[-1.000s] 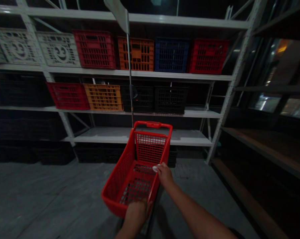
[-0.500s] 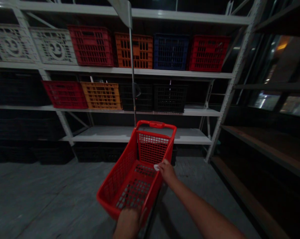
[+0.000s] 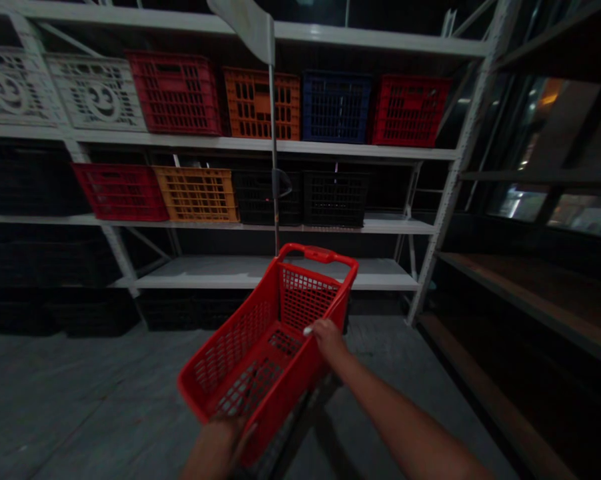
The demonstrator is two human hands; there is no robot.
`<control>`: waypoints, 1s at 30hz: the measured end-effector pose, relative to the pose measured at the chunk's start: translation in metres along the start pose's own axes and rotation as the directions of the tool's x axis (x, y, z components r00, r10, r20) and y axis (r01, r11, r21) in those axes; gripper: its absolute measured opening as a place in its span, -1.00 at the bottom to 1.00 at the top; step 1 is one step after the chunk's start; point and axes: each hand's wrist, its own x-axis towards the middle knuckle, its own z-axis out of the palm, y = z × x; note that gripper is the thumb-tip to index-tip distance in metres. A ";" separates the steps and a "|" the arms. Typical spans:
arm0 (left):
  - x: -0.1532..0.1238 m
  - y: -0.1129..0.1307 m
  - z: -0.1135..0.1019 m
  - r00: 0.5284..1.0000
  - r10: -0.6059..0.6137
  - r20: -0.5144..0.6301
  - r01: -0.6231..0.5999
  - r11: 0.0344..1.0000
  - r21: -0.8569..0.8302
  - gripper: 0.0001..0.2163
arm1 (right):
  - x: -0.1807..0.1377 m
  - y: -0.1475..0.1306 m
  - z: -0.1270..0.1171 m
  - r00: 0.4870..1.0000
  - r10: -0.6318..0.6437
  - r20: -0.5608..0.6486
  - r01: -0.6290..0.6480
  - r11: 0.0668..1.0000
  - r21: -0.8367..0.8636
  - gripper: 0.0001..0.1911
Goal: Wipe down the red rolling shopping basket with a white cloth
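A red plastic shopping cart [image 3: 285, 393] with a meshed basket stands tilted across the view, its handle [image 3: 318, 255] at the far end. My left hand [image 3: 220, 437] grips the rim at the basket's near end; its fingers are partly hidden and blurred. On the right rim rests my right hand [image 3: 329, 339], closed, with a small white wad [image 3: 308, 331] that looks like cloth or tissue poking out at the fingertips. A thin pole [image 3: 274, 127] rises behind the cart's far left corner, with a whitish flag [image 3: 250, 28] on top.
Beyond the cart, a white metal rack [image 3: 280, 283] holds white, red, orange, blue and black crates, among them a yellow-orange crate [image 3: 198, 193]. Dark shelves with brown boards [image 3: 530, 280] line the right side. The floor [image 3: 70, 393] is grey concrete.
The cart's near end has swung left, and my left hand has moved left with it. My right hand remains on the right rim. The flag and pole have shifted slightly right.
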 end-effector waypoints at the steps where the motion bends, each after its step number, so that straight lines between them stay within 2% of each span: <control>1: -0.001 -0.004 -0.001 1.000 0.000 -0.010 0.000 1.000 0.005 -0.53 | 0.009 0.009 -0.007 0.998 0.044 -0.042 -0.046 0.999 -0.025 -0.72; 3: 0.001 -0.006 -0.007 1.000 -0.021 -0.023 0.021 0.999 0.033 -0.55 | 0.018 0.014 -0.012 0.988 0.114 -0.102 -0.118 0.992 -0.040 -0.72; 5: 0.008 -0.001 -0.016 0.997 -0.083 -0.003 0.083 0.995 0.060 -0.56 | 0.013 0.000 -0.003 0.986 0.136 -0.101 -0.138 0.990 -0.019 -0.72; 8: 0.030 0.021 -0.032 0.983 -0.175 0.048 0.174 0.984 0.027 -0.61 | -0.013 -0.042 0.030 0.994 0.106 0.003 -0.106 0.991 0.085 -0.70; 10: 0.046 0.038 -0.042 0.973 -0.228 0.042 0.229 0.974 -0.005 -0.62 | -0.029 -0.068 0.052 0.993 0.107 0.049 -0.113 0.982 0.151 -0.70; 12: 0.059 0.052 -0.047 0.962 -0.266 0.062 0.267 0.963 -0.019 -0.61 | -0.036 -0.079 0.065 0.993 0.084 0.084 -0.098 0.980 0.174 -0.69; 15: 0.068 0.056 -0.047 0.961 -0.270 0.062 0.270 0.963 0.014 -0.54 | -0.025 -0.063 0.055 0.994 0.023 0.109 -0.037 0.991 0.130 -0.67; 20: 0.068 0.043 -0.038 0.970 -0.242 0.003 0.242 0.970 0.027 -0.57 | 0.017 0.010 -0.013 0.994 0.112 0.014 -0.110 0.988 -0.106 -0.68; 22: 0.067 0.042 -0.036 0.970 -0.244 -0.003 0.244 0.969 0.028 -0.57 | 0.028 0.028 -0.032 0.990 0.138 -0.027 -0.140 0.979 -0.148 -0.70; 24: 0.066 0.044 -0.037 0.971 -0.238 -0.016 0.238 0.971 0.028 -0.57 | 0.029 0.031 -0.035 0.991 0.131 -0.035 -0.135 0.976 -0.172 -0.71; 26: 0.064 0.046 -0.040 0.971 -0.238 -0.021 0.239 0.971 0.024 -0.57 | 0.021 0.020 -0.025 0.995 0.103 -0.005 -0.102 0.978 -0.183 -0.71; 30: 0.061 0.044 -0.044 0.970 -0.242 0.020 0.241 0.970 0.039 -0.56 | 0.002 -0.004 -0.006 0.994 -0.038 0.106 0.054 0.986 -0.155 -0.71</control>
